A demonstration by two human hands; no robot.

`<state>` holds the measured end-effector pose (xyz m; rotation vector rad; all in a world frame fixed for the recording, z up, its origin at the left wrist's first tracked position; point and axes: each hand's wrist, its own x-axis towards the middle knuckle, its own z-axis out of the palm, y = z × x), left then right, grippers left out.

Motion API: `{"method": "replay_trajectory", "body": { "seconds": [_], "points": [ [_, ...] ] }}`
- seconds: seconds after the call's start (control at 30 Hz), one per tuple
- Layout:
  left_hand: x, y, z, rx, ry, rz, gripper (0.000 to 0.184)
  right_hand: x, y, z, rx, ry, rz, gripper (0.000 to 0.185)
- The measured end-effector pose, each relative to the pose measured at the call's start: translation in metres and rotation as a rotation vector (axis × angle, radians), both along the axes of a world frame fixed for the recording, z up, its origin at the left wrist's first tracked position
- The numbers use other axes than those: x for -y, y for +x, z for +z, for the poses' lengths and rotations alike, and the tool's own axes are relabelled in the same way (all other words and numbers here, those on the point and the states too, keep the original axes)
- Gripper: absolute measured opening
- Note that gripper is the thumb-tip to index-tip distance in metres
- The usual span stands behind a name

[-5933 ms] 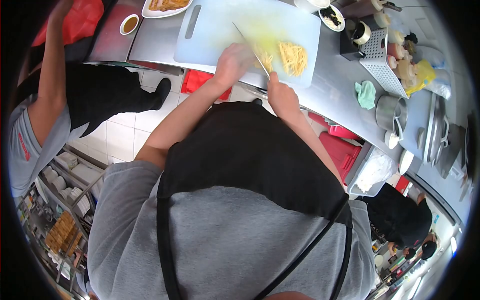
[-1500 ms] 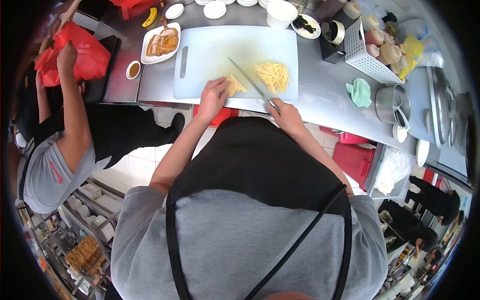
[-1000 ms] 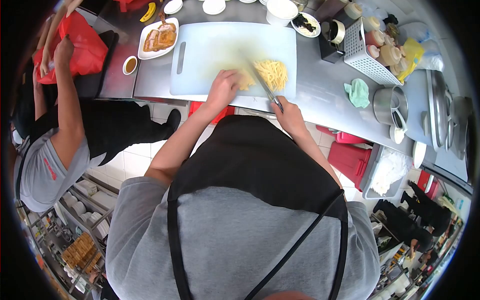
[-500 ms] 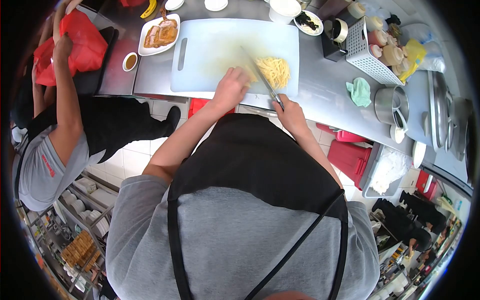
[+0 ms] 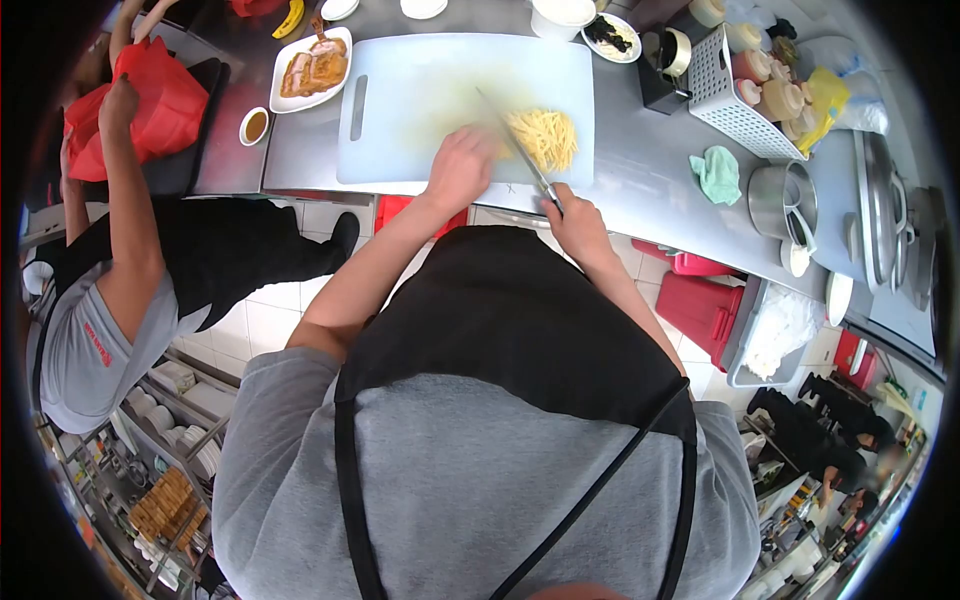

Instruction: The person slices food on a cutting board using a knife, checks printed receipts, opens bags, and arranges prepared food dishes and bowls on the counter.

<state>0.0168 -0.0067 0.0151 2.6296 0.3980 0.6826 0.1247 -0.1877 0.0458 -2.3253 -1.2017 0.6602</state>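
Note:
My right hand (image 5: 582,230) grips a kitchen knife (image 5: 530,163) by its dark handle, the blade slanting up and left over a white cutting board (image 5: 400,90). Thin pale-yellow strips (image 5: 550,138) lie heaped on the board, just right of the blade. On the blade's left side rests my left hand (image 5: 462,165), its fingers curled down toward the board. The fingertips are blurred, and what lies under them is hidden. A faint yellow stain marks the board around the blade.
Left of the board are a plate of sliced browned meat (image 5: 338,97) and a sauce cup (image 5: 254,126). To the right sit a white basket of bottles (image 5: 735,100), a green cloth (image 5: 716,175) and a metal pot (image 5: 782,200). A co-worker handles a red bag (image 5: 160,105) at left.
My left hand's fingers have shifted slightly and blur more. The knife stays in my right hand beside the yellow strips. The view has moved a little.

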Motion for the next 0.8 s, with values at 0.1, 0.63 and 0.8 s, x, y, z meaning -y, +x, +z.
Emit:
{"method": "replay_trajectory", "body": {
  "seconds": [0.1,0.63,0.8],
  "points": [
    [0.002,0.002,-0.003,-0.108,-0.054,-0.077,0.039,-0.001,0.001,0.001,-0.009,-0.005,-0.009,0.025],
    [-0.002,-0.013,0.013,-0.095,-0.06,-0.077,0.041,0.002,0.005,0.009,0.007,-0.003,0.108,0.026],
    [-0.006,-0.019,-0.006,0.112,-0.217,0.003,0.021,0.002,0.004,0.006,-0.004,-0.02,0.191,0.029]
  ]
}}
